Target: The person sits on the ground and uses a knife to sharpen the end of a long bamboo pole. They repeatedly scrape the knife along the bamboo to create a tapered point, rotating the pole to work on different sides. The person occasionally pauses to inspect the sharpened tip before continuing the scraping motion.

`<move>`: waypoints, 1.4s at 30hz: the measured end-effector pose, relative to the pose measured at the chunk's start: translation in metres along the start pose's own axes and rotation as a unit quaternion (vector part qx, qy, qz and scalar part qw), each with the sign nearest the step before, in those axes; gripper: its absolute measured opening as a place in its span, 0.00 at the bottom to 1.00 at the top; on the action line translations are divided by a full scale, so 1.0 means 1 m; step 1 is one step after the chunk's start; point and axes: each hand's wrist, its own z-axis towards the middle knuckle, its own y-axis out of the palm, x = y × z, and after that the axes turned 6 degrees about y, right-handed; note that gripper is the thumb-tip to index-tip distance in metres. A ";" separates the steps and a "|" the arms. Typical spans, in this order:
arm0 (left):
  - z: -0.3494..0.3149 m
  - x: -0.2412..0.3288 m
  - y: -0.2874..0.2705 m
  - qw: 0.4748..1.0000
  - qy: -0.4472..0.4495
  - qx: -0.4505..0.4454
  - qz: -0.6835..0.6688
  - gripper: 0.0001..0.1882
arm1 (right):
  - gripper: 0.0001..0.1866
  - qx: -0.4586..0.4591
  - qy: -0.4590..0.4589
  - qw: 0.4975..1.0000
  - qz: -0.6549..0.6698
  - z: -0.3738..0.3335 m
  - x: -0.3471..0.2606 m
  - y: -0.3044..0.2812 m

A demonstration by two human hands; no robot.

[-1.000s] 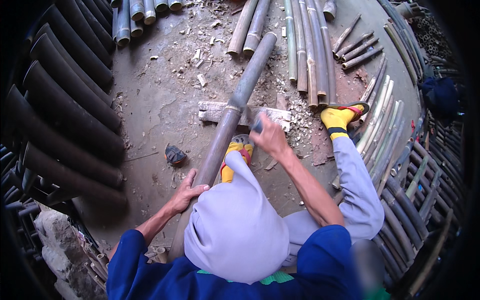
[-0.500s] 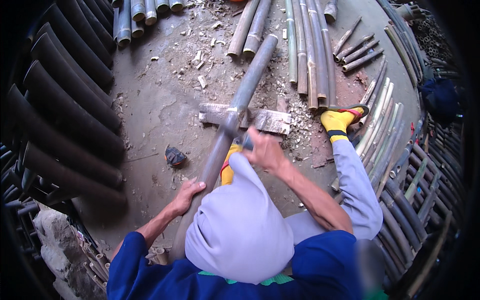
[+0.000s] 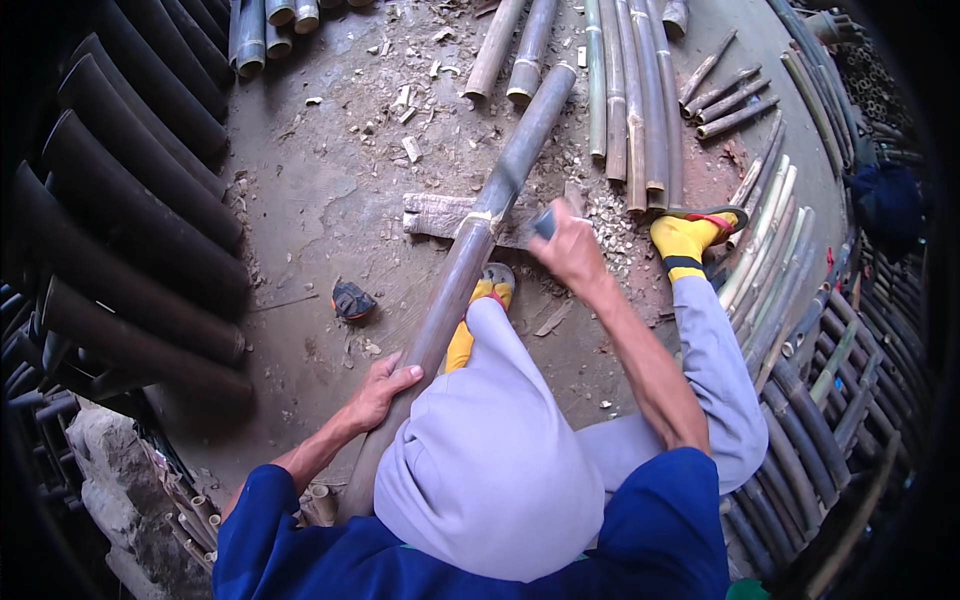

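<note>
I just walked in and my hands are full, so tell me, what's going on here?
A person is working on a bamboo pole that lies across a wooden block on the ground. The left hand holds the pole near the knee. The right hand, just to the pole's right, grips a dark-handled tool; its working end is too blurred to identify. Pale chips litter the ground beyond the block, and more bamboo poles lie past them.

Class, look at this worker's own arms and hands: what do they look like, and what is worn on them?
Blue sleeves end around the elbows. The left forearm and right forearm are bare. The left hand and slightly blurred right hand wear no gloves; no watch or bracelet shows.
</note>
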 end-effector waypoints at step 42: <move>0.011 -0.003 -0.001 1.000 0.018 0.011 -0.008 0.29 | 0.16 0.005 -0.149 0.986 -0.071 -0.055 -0.005 0.032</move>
